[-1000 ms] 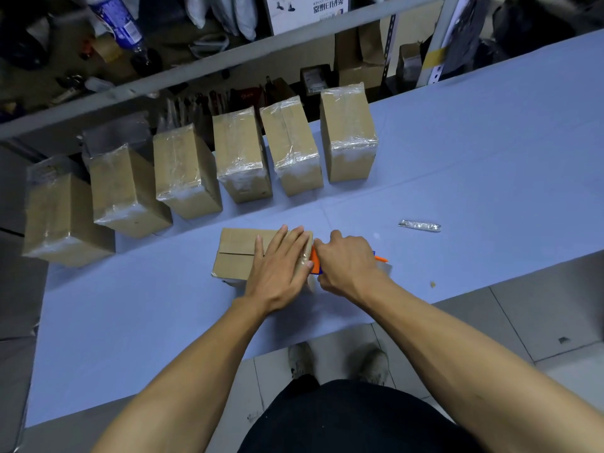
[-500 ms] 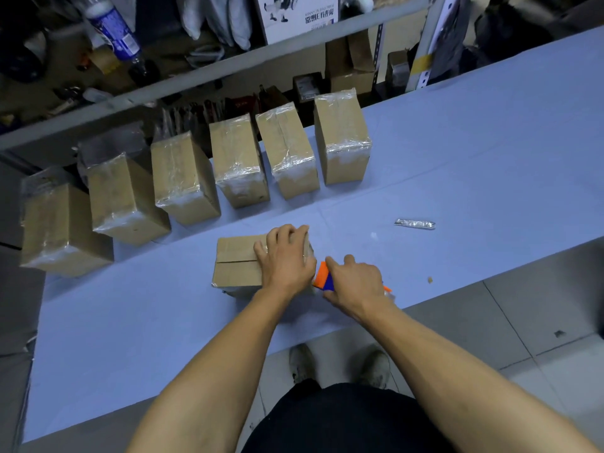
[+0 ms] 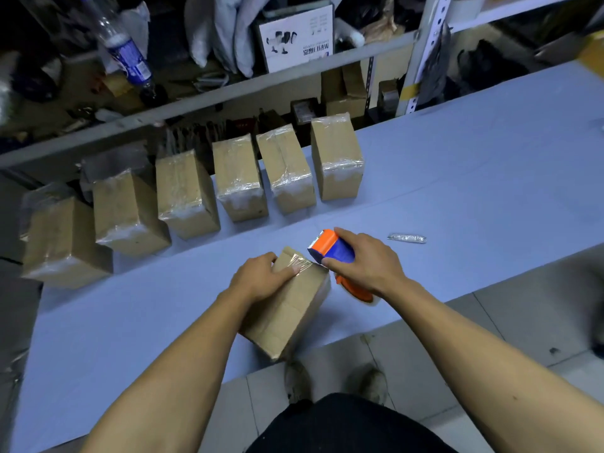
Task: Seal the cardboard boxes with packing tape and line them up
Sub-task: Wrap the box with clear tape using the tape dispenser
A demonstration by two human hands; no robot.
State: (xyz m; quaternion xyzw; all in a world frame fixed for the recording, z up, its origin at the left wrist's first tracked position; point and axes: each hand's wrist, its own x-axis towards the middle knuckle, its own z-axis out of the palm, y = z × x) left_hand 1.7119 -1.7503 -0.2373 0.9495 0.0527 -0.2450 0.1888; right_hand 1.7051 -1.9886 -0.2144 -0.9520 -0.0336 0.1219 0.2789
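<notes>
Head view, looking down at a pale blue table top (image 3: 457,191). Near the front edge, a small brown cardboard box (image 3: 287,308), tilted up on one corner and overhanging the table's edge a little, its far end raised. Left hand (image 3: 258,279) curled over the box's upper far end, fingers wrapped onto the top face, thumb side pressing a strip of clear packing tape (image 3: 299,263) that shines across that end. Right hand (image 3: 366,259) clasped round an orange and blue handheld tape dispenser (image 3: 330,250), held just beside the box's far right corner, orange cutter end pointing away and to the left, orange wheel showing beneath the wrist. Tape stretched from the dispenser's mouth onto the box, so far as can be made out.

Further back, along the table's far edge, a row of six brown cardboard boxes wrapped in clear tape (image 3: 235,181), standing side by side with narrow gaps, the leftmost (image 3: 62,237) hanging partly off the table's left end, the rightmost (image 3: 336,161) well apart from the box in hand. To the right of the dispenser, lying flat and apart from it, a small crumpled silvery strip (image 3: 407,238). Behind the table, a grey metal shelf rack (image 3: 228,89) with a clear plastic bottle with a blue label (image 3: 127,57) and a white printed carton (image 3: 294,40). Below, grey floor tiles (image 3: 425,354) and two shoes (image 3: 333,380).
</notes>
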